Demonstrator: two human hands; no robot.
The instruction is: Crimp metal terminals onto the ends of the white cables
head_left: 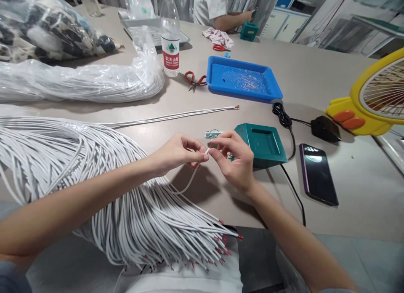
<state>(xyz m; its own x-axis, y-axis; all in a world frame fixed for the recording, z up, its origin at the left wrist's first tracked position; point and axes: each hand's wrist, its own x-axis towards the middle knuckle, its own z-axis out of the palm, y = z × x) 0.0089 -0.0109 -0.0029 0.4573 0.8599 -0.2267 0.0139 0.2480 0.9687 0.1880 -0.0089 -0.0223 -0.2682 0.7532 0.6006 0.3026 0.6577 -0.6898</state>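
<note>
My left hand [184, 152] pinches a white cable [192, 178] close to its end, in front of a green bench device [263, 143]. The fingertips of my right hand [235, 158] close on the tip of the same cable, hiding what is there. The cable curves down from my fingers into a large bundle of white cables [135, 217], many with red ends, that hangs over the table edge at my lap. Just behind my right fingers, a small metal part [213, 134] juts from the device's left side. A few separate cables [176, 115] with bare copper-coloured tips lie behind my hands.
Behind the device are a blue tray [244, 93] with small scraps, red-handled snips [195, 80] and a water bottle [171, 40]. A phone [318, 174], a black adapter [325, 129] and a yellow fan [356, 103] stand right. A bagged cable bundle [78, 82] lies left. Another person's arm [232, 21] is across the table.
</note>
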